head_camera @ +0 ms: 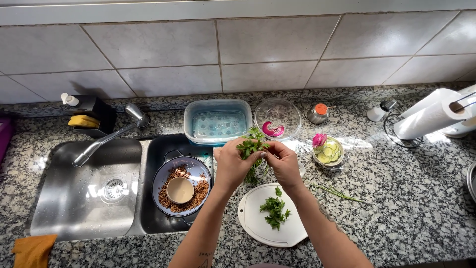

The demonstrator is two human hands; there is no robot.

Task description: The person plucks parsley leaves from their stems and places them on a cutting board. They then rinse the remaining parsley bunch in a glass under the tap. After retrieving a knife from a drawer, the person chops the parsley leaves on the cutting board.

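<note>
My left hand (232, 165) grips a bunch of green parsley (251, 145) above the counter. My right hand (283, 163) pinches the same sprigs from the right side, fingertips meeting the left hand's. Below them lies a white cutting board (259, 226) with a small pile of picked parsley leaves (275, 209). A bare green stem (337, 192) lies on the granite to the right of the board.
A steel sink (84, 208) holds a colander of brown grains (197, 171) with a small cup inside. Behind the hands stand a plastic tub (216, 123), a glass bowl with red onion (277, 119), a bowl of cucumber slices (328, 154), a paper towel roll (431, 119) and an orange cloth (32, 249).
</note>
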